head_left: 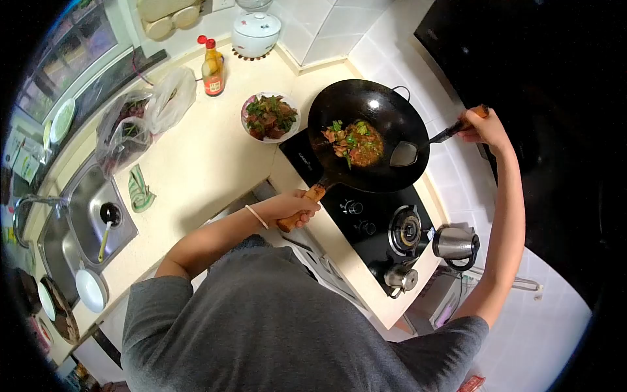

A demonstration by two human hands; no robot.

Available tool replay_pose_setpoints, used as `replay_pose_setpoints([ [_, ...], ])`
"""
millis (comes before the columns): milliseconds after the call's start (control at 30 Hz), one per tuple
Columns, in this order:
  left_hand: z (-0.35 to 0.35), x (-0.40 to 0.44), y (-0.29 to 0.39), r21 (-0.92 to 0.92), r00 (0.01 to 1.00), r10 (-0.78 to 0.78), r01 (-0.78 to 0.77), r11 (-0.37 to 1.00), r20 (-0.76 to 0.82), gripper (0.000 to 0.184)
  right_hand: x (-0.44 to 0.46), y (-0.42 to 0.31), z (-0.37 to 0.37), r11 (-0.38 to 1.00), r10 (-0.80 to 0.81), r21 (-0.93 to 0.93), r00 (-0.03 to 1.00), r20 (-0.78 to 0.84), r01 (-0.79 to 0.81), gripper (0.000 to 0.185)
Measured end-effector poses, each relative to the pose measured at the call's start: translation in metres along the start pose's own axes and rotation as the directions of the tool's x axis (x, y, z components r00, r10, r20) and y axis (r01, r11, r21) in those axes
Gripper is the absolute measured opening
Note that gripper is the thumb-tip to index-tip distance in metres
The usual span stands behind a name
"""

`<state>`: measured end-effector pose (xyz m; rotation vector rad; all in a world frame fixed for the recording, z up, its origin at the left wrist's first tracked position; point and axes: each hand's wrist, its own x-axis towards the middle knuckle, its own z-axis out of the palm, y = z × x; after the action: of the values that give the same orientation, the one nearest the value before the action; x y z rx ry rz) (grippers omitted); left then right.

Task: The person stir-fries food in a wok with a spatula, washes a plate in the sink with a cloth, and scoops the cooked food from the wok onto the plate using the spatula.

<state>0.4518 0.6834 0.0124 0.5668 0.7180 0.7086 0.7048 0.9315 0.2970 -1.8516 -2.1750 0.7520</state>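
Note:
My left hand is wrapped round the wooden handle of a large black wok, which is tilted over the stove. In my right hand is the wooden-ended handle of a spatula; its metal blade rests inside the wok on the right. Cooked food with green pieces and brown sauce lies together at the wok's left side. Close to the wok's left rim stands a bowl heaped with meat and green vegetables.
A black gas stove carries a small metal pot, with a steel kettle beside it. On the counter are a sauce bottle, a lidded white pot, plastic bags and a green cloth. A sink is at left.

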Motion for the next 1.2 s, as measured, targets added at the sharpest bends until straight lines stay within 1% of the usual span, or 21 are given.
replay_pose_setpoints([
  [33, 0.0, -0.003, -0.002, -0.025, 1.0, 0.005, -0.005, 1.0, -0.002, 0.022, 0.001, -0.01, 0.002, 1.0, 0.021, -0.015, 1.0, -0.007, -0.021, 0.032],
  [100, -0.001, -0.009, -0.006, -0.053, 1.0, 0.018, -0.019, 0.998, -0.007, 0.022, 0.001, -0.027, 0.01, 1.0, -0.013, -0.015, 1.0, -0.012, 0.013, 0.029],
  [167, -0.004, -0.014, -0.011, -0.055, 0.998, 0.047, -0.045, 0.997, 0.034, 0.022, 0.007, -0.039, 0.018, 1.0, -0.003, 0.003, 1.0, -0.019, 0.003, 0.034],
  [200, -0.004, -0.016, -0.014, -0.061, 0.998, 0.055, -0.053, 0.997, 0.032, 0.022, 0.01, -0.046, 0.023, 1.0, -0.007, -0.001, 1.0, 0.02, 0.007, 0.036],
  [233, -0.004, -0.017, -0.016, -0.078, 0.998, 0.064, -0.062, 0.995, 0.019, 0.022, 0.013, -0.052, 0.029, 1.0, -0.016, -0.008, 1.0, 0.024, 0.017, 0.036],
  [300, -0.007, -0.019, -0.022, -0.101, 0.996, 0.086, -0.085, 0.991, -0.002, 0.022, 0.021, -0.062, 0.046, 0.999, -0.05, -0.002, 0.999, 0.017, 0.05, 0.031],
  [367, -0.007, -0.02, -0.029, -0.21, 0.996, 0.087, -0.077, 0.975, 0.035, 0.019, 0.023, -0.076, 0.062, 0.995, -0.099, 0.0, 0.993, 0.065, 0.1, 0.031],
  [400, -0.009, -0.02, -0.03, -0.216, 0.994, 0.101, -0.092, 0.972, 0.029, 0.019, 0.023, -0.084, 0.066, 0.993, -0.12, 0.011, 0.991, 0.064, 0.119, 0.031],
  [467, -0.01, -0.025, -0.027, -0.198, 0.992, 0.089, -0.07, 0.978, 0.088, 0.019, 0.025, -0.1, 0.069, 0.988, -0.152, 0.016, 0.986, 0.069, 0.151, 0.031],
  [533, -0.01, -0.029, -0.028, -0.221, 0.992, 0.112, -0.096, 0.97, 0.06, 0.018, 0.029, -0.12, 0.063, 0.982, -0.176, -0.045, 0.979, 0.104, 0.181, 0.03],
  [600, -0.008, -0.034, -0.026, -0.242, 0.991, 0.129, -0.117, 0.963, 0.034, 0.018, 0.029, -0.14, 0.062, 0.978, -0.176, -0.092, 0.979, 0.1, 0.185, 0.028],
  [700, -0.006, -0.043, -0.022, -0.258, 0.992, 0.119, -0.106, 0.96, 0.037, 0.016, 0.028, -0.163, 0.074, 0.969, -0.189, -0.144, 0.978, 0.086, 0.2, 0.029],
  [767, -0.008, -0.041, -0.025, -0.347, 0.987, 0.152, -0.127, 0.929, 0.046, 0.015, 0.03, -0.173, 0.083, 0.963, -0.202, -0.167, 0.976, 0.075, 0.212, 0.029],
  [833, -0.011, -0.042, -0.025, -0.361, 0.983, 0.169, -0.133, 0.923, 0.071, 0.014, 0.039, -0.177, 0.098, 0.975, -0.192, -0.095, 0.978, 0.085, 0.199, 0.03],
  [867, -0.012, -0.043, -0.024, -0.372, 0.978, 0.181, -0.133, 0.919, 0.099, 0.013, 0.043, -0.181, 0.105, 0.978, -0.181, -0.079, 0.973, 0.143, 0.193, 0.029],
  [900, -0.012, -0.044, -0.023, -0.374, 0.978, 0.185, -0.136, 0.917, 0.098, 0.013, 0.046, -0.182, 0.112, 0.979, -0.168, -0.095, 0.978, 0.124, 0.18, 0.028],
  [967, -0.011, -0.048, -0.02, -0.413, 0.977, 0.192, -0.139, 0.9, 0.089, 0.012, 0.052, -0.183, 0.128, 0.987, -0.156, -0.017, 0.977, 0.146, 0.16, 0.029],
  [1000, -0.011, -0.049, -0.02, -0.416, 0.977, 0.196, -0.142, 0.898, 0.089, 0.012, 0.06, -0.18, 0.137, 0.983, -0.179, -0.024, 0.975, 0.131, 0.184, 0.029],
  [1033, -0.011, -0.05, -0.019, -0.441, 0.976, 0.191, -0.127, 0.888, 0.103, 0.012, 0.062, -0.183, 0.143, 0.983, -0.181, 0.021, 0.965, 0.189, 0.18, 0.028],
  [1133, -0.012, -0.055, -0.016, -0.46, 0.975, 0.189, -0.115, 0.881, 0.12, 0.011, 0.067, -0.191, 0.161, 0.981, -0.191, 0.01, 0.96, 0.204, 0.193, 0.027],
  [1200, -0.015, -0.056, -0.016, -0.453, 0.974, 0.191, -0.118, 0.884, 0.121, 0.011, 0.066, -0.198, 0.172, 0.972, -0.233, 0.017, 0.95, 0.209, 0.235, 0.026],
])
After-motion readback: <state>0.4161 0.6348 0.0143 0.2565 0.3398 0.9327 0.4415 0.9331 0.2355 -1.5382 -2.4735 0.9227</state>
